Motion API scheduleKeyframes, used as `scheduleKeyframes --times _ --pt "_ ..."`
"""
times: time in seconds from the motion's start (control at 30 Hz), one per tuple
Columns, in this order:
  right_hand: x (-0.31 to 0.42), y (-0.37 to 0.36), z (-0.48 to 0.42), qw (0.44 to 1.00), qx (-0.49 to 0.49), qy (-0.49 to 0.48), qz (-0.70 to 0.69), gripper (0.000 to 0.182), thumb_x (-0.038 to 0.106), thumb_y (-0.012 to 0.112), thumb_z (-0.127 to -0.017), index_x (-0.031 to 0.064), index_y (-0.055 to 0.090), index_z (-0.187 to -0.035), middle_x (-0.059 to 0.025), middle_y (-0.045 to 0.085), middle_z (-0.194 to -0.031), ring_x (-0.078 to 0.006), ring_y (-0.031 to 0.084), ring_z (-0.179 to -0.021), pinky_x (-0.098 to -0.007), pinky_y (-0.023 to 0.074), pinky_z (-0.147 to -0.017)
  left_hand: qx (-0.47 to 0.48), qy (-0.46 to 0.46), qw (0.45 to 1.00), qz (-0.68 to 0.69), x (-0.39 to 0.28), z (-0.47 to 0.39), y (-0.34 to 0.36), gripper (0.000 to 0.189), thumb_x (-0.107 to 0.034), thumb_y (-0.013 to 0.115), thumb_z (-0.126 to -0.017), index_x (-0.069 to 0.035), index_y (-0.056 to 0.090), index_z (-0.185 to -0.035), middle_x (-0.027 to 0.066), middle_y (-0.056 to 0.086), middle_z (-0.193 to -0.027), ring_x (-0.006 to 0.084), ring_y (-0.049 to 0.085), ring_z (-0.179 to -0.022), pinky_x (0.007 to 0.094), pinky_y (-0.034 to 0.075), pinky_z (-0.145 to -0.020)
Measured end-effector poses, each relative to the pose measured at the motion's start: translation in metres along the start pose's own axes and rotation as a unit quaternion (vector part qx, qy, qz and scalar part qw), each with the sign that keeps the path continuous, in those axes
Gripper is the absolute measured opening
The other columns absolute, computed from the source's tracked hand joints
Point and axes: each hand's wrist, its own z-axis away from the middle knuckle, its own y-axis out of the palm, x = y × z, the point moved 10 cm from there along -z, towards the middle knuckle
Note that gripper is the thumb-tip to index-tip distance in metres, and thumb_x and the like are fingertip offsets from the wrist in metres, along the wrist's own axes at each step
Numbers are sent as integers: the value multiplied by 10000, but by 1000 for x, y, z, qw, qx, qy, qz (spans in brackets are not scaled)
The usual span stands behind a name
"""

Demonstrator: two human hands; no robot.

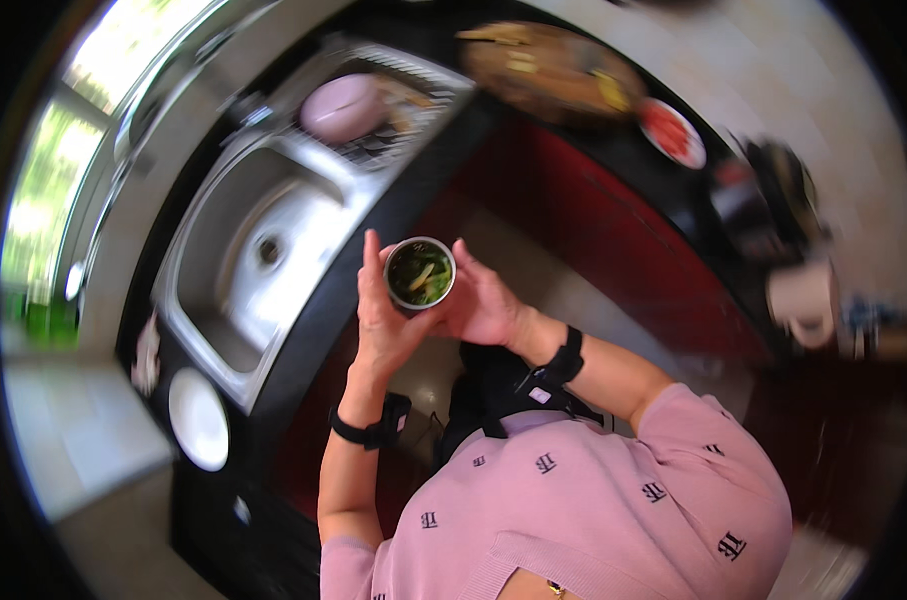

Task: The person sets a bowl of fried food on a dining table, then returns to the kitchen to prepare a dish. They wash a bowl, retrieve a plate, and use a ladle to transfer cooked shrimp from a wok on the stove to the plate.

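Observation:
A small round cup with a shiny metal rim point(421, 239) is held between my two hands, over the gap in front of the counter. Dark contents with green leaves point(440, 285) and a pale yellowish strip point(422, 276) show inside it. My left hand point(380, 322) grips the left side of the cup, thumb across its near side and a finger pointing up. On the right side, my right hand point(483, 304) cups the container with its palm turned inward. Its lower fingers are partly hidden behind the cup and my left hand.
A steel sink point(247, 382) lies left of the cup. On its ribbed drainer point(442, 94) sits a pink rounded vessel point(344, 107). Farther right are a round wooden chopping board point(551, 82) bearing yellow pieces, a plate point(699, 156) of red food and a pale mug point(802, 296). A white dish point(198, 420) stands at left.

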Motion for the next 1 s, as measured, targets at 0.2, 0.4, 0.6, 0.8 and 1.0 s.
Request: scheduleKeyframes --times 0.2,0.4,0.6,0.8,1.0 --pt "89 -58 189 969 0 -222 -112 454 500 491 -896 143 579 -1163 -60 594 -1165 -235 548 -1077 -409 456 -882 246 70 966 29 -108 5 214 1149 -50 844 -569 -12 115 -1457 174 442 -1336 337 442 -1192 418 374 -1001" --pt "148 -171 444 888 -6 -431 -161 520 470 524 -841 110 544 -1216 -107 573 -1194 -274 552 -970 -351 450 -755 390 191 901 -12 -210 49 404 1097 -132 846 -607 -12 156 -1452 203 328 -1422 369 358 -1261 436 325 -1045" --pt "161 -317 765 714 -190 -638 -216 269 328 541 -853 128 612 -1017 -44 633 -1020 -218 575 -927 -390 462 -703 415 255 873 -28 -284 108 630 950 -91 803 -661 -13 246 -1427 215 425 -1316 373 421 -1179 440 370 -993" --pt "160 -381 1027 554 -406 -721 -92 393 219 563 -840 97 529 -1212 -49 584 -1135 -192 550 -1031 -351 443 -850 418 380 820 -91 -327 162 794 624 -100 762 -695 -36 493 -1255 167 524 -1116 329 502 -1009 412 418 -877" --pt "202 -402 1135 438 -547 -707 95 531 93 602 -792 30 445 -1296 -67 516 -1170 -155 515 -1039 -306 420 -901 442 457 748 -189 -327 187 850 593 -176 794 -675 -21 539 -1189 157 543 -1083 335 514 -995 416 408 -887"
